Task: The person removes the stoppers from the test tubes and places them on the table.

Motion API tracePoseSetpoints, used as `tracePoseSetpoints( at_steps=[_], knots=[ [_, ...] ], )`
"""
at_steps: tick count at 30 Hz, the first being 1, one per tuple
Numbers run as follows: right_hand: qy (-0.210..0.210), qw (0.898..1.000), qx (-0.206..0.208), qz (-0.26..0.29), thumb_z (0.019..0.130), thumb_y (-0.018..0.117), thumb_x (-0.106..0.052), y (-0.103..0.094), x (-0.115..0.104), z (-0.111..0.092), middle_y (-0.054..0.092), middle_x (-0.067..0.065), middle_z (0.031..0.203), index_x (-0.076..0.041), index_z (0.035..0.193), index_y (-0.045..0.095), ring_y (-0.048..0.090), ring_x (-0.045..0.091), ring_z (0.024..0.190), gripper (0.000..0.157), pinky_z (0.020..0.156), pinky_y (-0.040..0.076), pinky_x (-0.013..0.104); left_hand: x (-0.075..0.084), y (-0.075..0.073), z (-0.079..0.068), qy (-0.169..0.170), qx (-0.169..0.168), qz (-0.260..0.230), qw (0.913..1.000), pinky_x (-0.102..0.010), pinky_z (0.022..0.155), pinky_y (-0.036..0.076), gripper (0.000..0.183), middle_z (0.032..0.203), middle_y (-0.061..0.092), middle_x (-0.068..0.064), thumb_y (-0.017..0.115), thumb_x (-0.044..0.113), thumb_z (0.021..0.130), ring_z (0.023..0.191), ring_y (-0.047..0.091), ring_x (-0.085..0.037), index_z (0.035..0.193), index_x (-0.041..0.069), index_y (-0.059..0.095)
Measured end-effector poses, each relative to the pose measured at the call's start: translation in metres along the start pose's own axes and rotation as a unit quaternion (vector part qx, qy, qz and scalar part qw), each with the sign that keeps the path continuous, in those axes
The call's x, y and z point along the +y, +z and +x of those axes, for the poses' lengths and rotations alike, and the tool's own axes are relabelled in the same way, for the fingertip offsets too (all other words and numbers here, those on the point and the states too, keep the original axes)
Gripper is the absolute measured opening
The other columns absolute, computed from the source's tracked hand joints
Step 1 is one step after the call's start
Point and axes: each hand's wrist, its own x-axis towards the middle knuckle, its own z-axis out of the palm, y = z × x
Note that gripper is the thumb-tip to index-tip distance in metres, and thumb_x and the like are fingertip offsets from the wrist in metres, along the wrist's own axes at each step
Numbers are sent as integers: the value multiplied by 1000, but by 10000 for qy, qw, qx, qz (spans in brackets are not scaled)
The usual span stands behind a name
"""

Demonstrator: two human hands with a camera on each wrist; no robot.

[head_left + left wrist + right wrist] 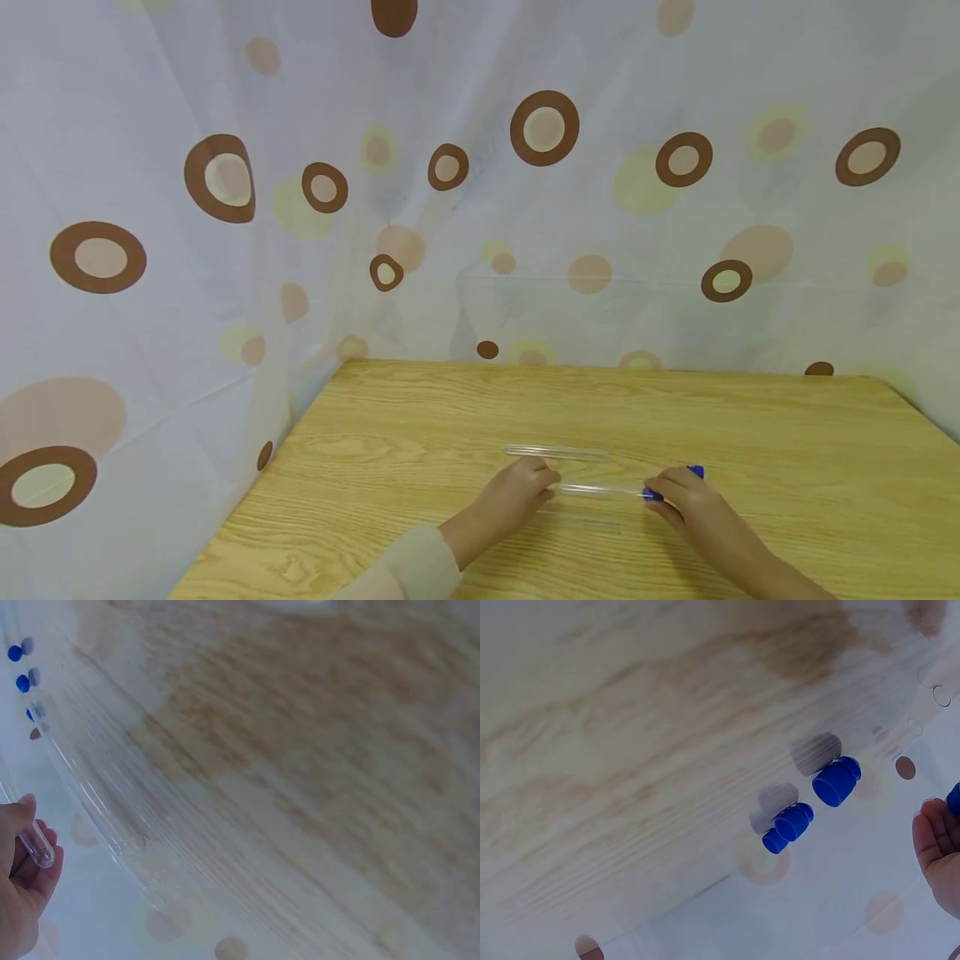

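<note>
A clear test tube (596,489) lies level between my two hands. My left hand (517,496) pinches it near the closed end; the rounded tip shows past the fingers of the left hand (22,877) in the left wrist view. At the tube's other end, my right hand (703,510) grips a blue cap (652,495) between thumb and fingers. The cap meets the tube's end, but I cannot tell how far it is seated. Only part of the right hand (943,851) and a sliver of its blue cap (954,799) appear in the right wrist view.
One clear tube (555,452) lies beyond the hands, another (577,523) nearer me, both on the wooden table (390,425). Three blue caps, including a large-looking one (837,781), sit on the table by the right hand. A dotted curtain (450,83) hangs behind.
</note>
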Motion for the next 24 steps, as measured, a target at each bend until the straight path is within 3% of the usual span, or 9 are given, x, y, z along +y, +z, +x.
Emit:
tracePoseSetpoints(
  at_steps=[4, 9, 14, 15, 17, 20, 22, 24],
  knots=[
    [-51, 10000, 45, 72, 76, 71, -17, 1, -1, -2, 58, -5, 82, -3, 83, 67, 54, 6, 71, 15, 66, 40, -1, 1, 0, -2, 16, -59, -174, 9998, -1, 74, 44, 14, 90, 65, 1, 66, 12, 84, 83, 60, -5, 98, 8, 67],
    [-127, 9998, 81, 160, 89, 47, -34, 2, -2, -5, 57, -4, 83, -4, 83, 67, 54, 7, 72, 37, 67, 40, -1, 2, 0, -7, 102, -27, -192, 9998, 2, 72, 43, 14, 89, 64, 1, 66, 11, 84, 82, 60, -4, 98, 7, 67],
    [-177, 9998, 4, 108, 91, 32, -41, 0, -3, -7, 57, -4, 83, -5, 83, 67, 53, 7, 74, 51, 68, 39, -1, 3, -1, -10, 194, 23, -246, 9995, 2, 70, 42, 13, 86, 64, 1, 66, 11, 83, 79, 59, -4, 96, 8, 67],
    [-185, 9998, -14, 79, 90, 32, -41, 0, -4, -7, 57, -4, 83, -6, 83, 67, 54, 8, 74, 50, 68, 39, -1, 3, -2, -11, 191, -3, -249, 9995, 2, 70, 42, 14, 87, 64, 1, 67, 12, 83, 79, 60, -3, 97, 8, 67],
    [-161, 9998, -84, 102, 89, 49, -35, -1, -5, -8, 58, -4, 83, -6, 84, 67, 54, 7, 74, 34, 68, 39, -1, 4, -3, -13, 160, -73, -223, 9996, 3, 70, 42, 16, 88, 65, 2, 67, 12, 83, 79, 60, -2, 98, 8, 67],
    [-109, 9996, -212, 151, 76, 72, -16, -2, -7, -9, 57, -5, 83, -6, 85, 67, 53, 6, 74, 15, 67, 38, -1, 5, -4, -15, 143, -147, -266, 9994, 3, 71, 42, 17, 89, 65, 1, 67, 13, 83, 80, 60, -2, 99, 8, 67],
    [-97, 9994, -275, 165, 64, 79, -5, -3, -9, -10, 57, -5, 83, -5, 86, 67, 53, 6, 74, 24, 67, 39, -2, 5, -5, -17, 165, -151, -211, 9995, 2, 72, 42, 17, 90, 66, 2, 67, 14, 83, 82, 61, -2, 99, 9, 67],
    [-114, 9991, -351, 227, 64, 79, -3, -3, -10, -11, 57, -4, 83, -4, 86, 67, 54, 7, 75, 25, 67, 39, -1, 6, -5, -18, 212, -147, -188, 9995, 2, 73, 43, 16, 91, 66, 2, 67, 14, 83, 84, 61, -3, 98, 9, 67]
  ],
)
